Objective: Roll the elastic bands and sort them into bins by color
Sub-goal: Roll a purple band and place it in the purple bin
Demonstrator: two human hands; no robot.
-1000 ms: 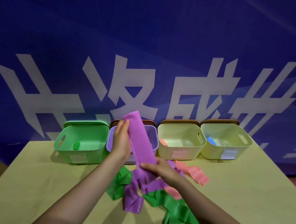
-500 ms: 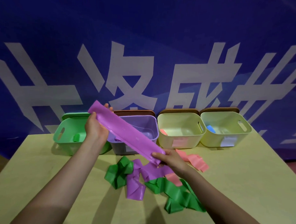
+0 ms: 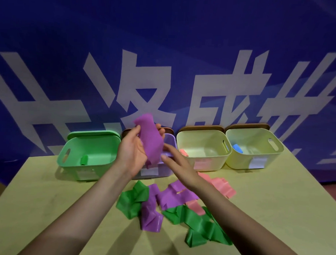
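Purple band [image 3: 151, 141], thin and stretchy, seemingly bunched in left hand [image 3: 133, 151]'s grip; right hand [image 3: 178, 162] flat-fingered beside it.

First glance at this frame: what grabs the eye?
The purple band held up in the left hand, in front of the purple bin, with the right hand open beside it. Behind it stands a row of four bins; nearer the camera, a tangle of green, purple and pink bands lies on the table.
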